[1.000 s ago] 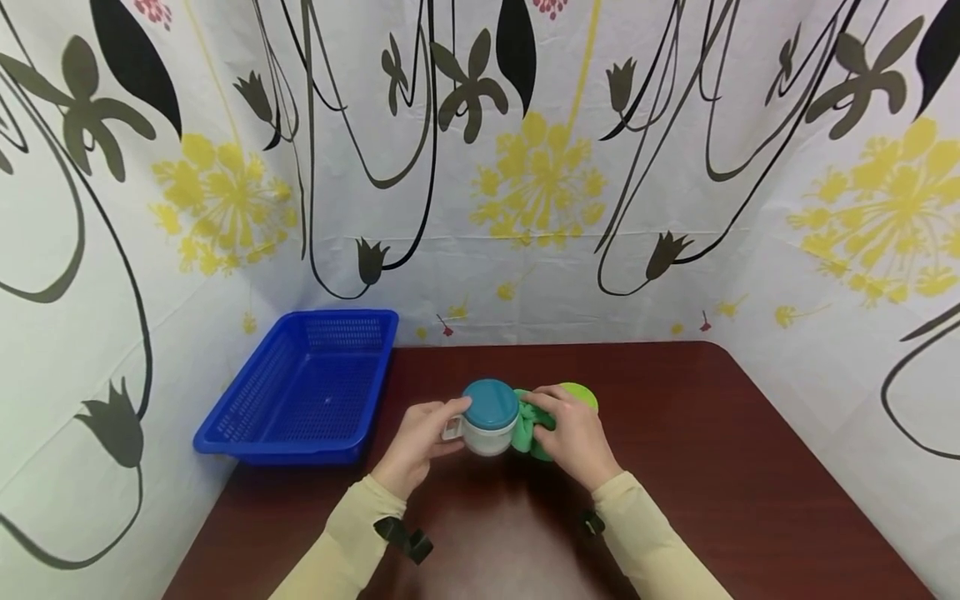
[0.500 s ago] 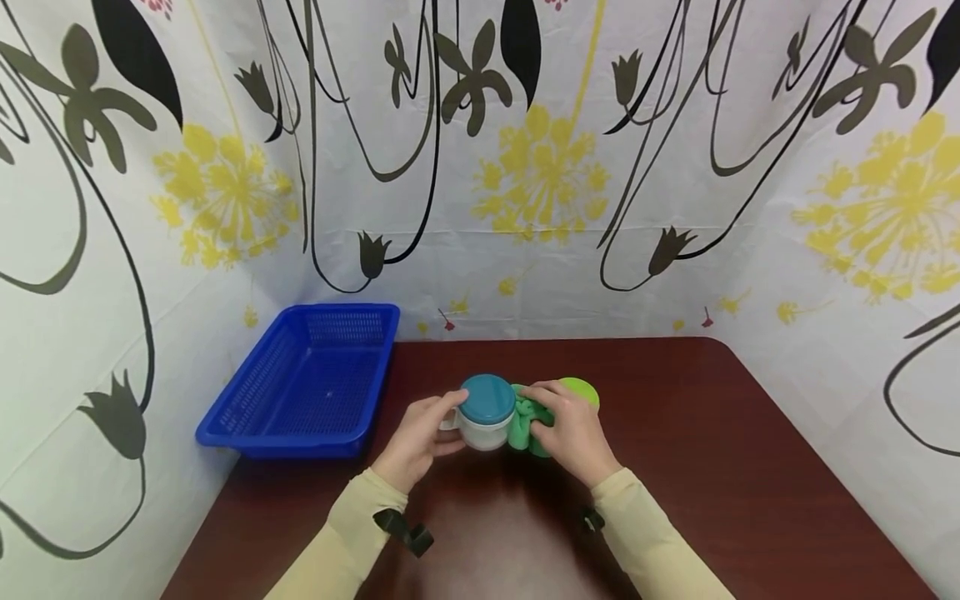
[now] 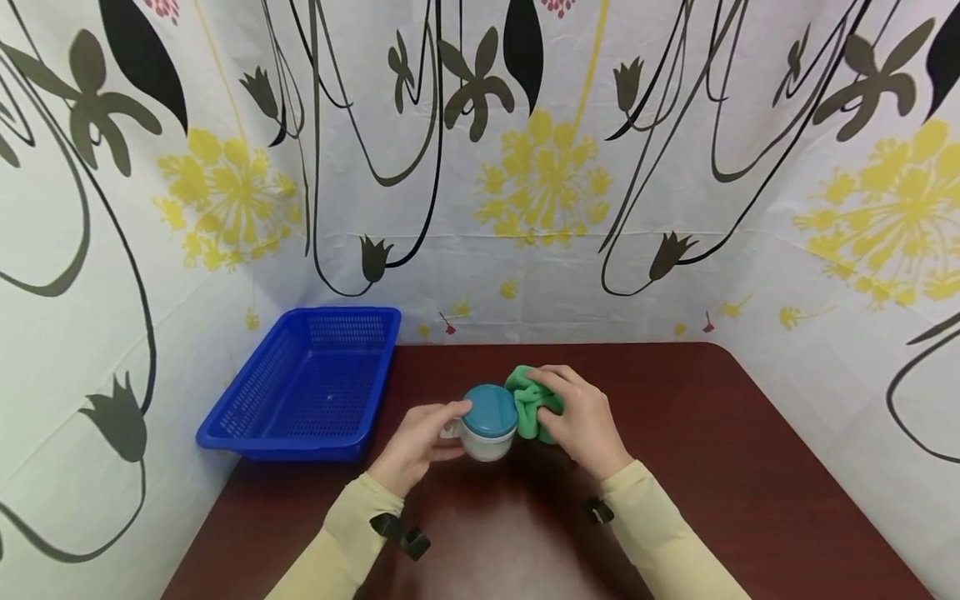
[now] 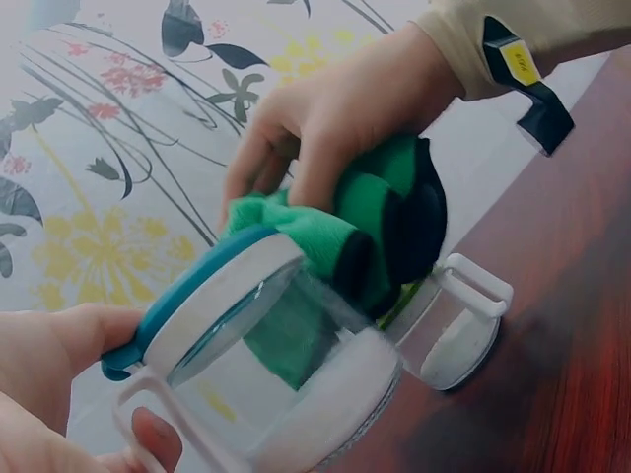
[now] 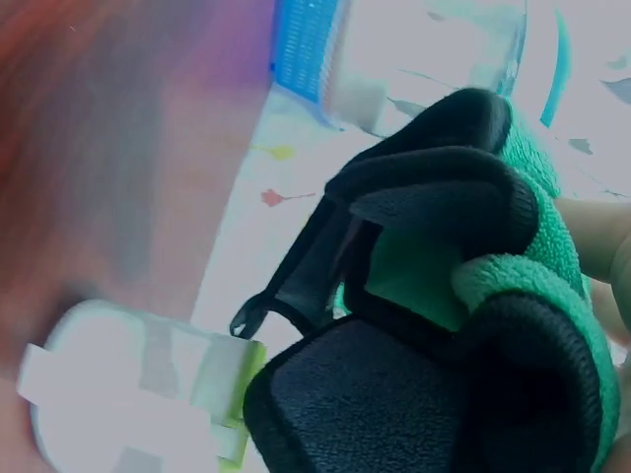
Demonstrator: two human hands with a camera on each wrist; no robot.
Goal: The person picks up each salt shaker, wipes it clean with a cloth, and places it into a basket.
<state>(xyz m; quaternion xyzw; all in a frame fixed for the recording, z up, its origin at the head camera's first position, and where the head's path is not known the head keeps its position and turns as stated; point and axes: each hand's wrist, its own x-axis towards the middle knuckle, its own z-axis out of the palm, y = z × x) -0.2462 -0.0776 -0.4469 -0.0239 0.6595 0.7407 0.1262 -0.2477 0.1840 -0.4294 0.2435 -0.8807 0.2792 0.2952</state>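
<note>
My left hand [image 3: 418,440] holds a clear jar [image 3: 487,446] with a blue lid [image 3: 491,411] by its white side handle, thumb at the lid's edge. In the left wrist view the jar [image 4: 330,409] tilts and has white material in its lower part. My right hand [image 3: 587,419] grips a bunched green cloth [image 3: 529,408] right beside this jar. Dark backing and edging show on the cloth [image 5: 523,335] in the right wrist view. Below the cloth stands a second handled jar [image 4: 455,335] with a lime-green lid [image 5: 242,404]; in the head view the cloth and right hand hide it.
A blue perforated basket [image 3: 360,429] sits at the table's left back. The dark red-brown table [image 3: 720,467] reaches to a flower-printed white curtain [image 3: 555,283] behind and at both sides. A black strap mount [image 3: 401,533] is on my left sleeve, another [image 3: 597,510] on my right.
My right hand and the cloth have shifted up and a little back beside the blue-lidded jar. The lime-green lid, visible earlier, is now covered. My left hand keeps its hold, nearly still.
</note>
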